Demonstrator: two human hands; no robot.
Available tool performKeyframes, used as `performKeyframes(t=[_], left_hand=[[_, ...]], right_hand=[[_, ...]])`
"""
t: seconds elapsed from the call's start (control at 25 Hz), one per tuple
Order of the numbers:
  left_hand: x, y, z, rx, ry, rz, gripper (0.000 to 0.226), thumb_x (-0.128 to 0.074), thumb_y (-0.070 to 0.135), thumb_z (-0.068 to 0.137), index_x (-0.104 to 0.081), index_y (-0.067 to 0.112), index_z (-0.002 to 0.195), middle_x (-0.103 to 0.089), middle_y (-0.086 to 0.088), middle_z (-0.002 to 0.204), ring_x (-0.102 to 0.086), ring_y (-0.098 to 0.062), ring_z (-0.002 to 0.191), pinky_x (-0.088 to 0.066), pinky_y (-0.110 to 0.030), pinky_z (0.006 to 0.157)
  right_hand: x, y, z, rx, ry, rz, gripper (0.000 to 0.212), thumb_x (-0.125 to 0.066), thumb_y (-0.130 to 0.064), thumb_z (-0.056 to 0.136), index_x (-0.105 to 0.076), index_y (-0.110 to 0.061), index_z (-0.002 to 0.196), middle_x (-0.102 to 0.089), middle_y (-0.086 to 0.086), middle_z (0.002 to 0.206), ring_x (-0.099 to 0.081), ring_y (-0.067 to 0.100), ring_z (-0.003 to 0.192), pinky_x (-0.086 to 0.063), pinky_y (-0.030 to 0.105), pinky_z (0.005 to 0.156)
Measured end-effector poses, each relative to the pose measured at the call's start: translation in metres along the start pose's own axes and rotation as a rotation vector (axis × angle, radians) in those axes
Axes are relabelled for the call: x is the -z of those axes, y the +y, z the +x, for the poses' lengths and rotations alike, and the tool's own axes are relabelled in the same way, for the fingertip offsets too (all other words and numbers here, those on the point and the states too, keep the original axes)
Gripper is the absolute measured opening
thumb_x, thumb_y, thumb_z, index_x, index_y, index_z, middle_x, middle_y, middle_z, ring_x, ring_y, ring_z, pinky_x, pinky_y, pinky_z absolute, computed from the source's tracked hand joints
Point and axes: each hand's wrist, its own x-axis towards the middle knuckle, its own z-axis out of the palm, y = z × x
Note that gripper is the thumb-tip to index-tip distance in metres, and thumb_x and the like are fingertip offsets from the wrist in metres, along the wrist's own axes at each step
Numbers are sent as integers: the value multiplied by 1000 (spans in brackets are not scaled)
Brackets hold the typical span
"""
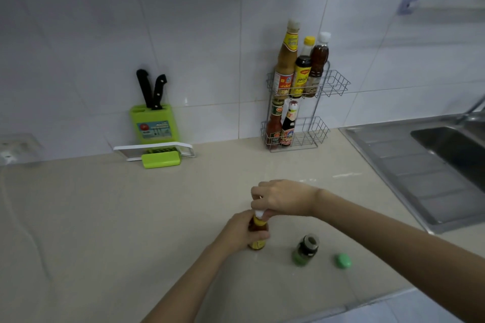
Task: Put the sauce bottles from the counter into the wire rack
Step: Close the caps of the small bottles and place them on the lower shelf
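Observation:
A small sauce bottle with a yellow label and white cap stands upright on the beige counter. My left hand wraps its body and my right hand grips its cap from above. To the right stands a small open jar with a green label, and its green lid lies apart beside it. The two-tier wire rack stands against the back wall. Three bottles fill the left of its top tier and two stand in the bottom tier.
A green knife block with two black-handled knives stands at the back wall, a white and green slicer in front of it. A steel sink with drainboard lies to the right. The counter's front edge runs at the lower right.

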Motion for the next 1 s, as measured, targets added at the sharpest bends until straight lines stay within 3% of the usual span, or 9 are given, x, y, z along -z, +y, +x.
performKeyframes(t=[0.24,0.44,0.68,0.8,0.84,0.92,1.0], left_hand=[[-3,-7,0,-25,-12,-10,40,-71,49,71,-61,24,101,-67,8,94,-63,-11,86,-50,-25,74],[-1,-4,-3,-58,12,-47,30,-73,44,73,-54,35,95,-60,16,85,-58,-7,79,-40,-13,62],[-8,-6,-6,-55,55,-111,26,-74,38,77,-58,23,92,-63,9,86,-57,-10,77,-42,-18,63],[-12,-10,-6,-33,76,-128,30,-73,38,77,-62,17,95,-70,2,93,-64,-15,86,-49,-30,75],[-14,-10,-7,-34,89,-119,28,-73,38,77,-63,20,95,-70,3,94,-64,-11,86,-49,-29,76],[-18,-12,-7,-33,131,-119,17,-74,37,76,-59,35,85,-67,11,82,-59,5,76,-43,-14,67],[-20,-11,-7,-27,172,-112,27,-73,37,76,-48,48,74,-59,20,72,-55,17,71,-36,-2,59]], right_hand=[[7,4,13,177,-51,-253,27,-45,-33,98,-55,-9,105,-58,8,105,-53,26,94,-45,38,82],[4,12,10,230,14,-414,36,-34,-46,100,-51,-16,107,-63,3,95,-57,24,83,-47,35,74],[-27,9,3,38,84,-303,39,-31,-47,100,-53,-15,99,-69,3,79,-60,26,72,-46,36,69],[-37,-3,5,-129,64,-159,45,-22,-47,101,-48,-11,99,-68,9,81,-60,31,73,-44,39,68],[-40,-9,5,-211,72,-133,45,-22,-47,101,-47,-10,98,-68,10,79,-60,32,72,-42,38,65],[-45,-23,9,-392,62,-108,45,-22,-47,101,-46,-10,94,-68,10,76,-57,30,63,-35,35,58],[-46,-34,14,-549,33,-107,46,-23,-48,101,-47,-10,90,-68,8,73,-53,27,58,-30,32,53]])
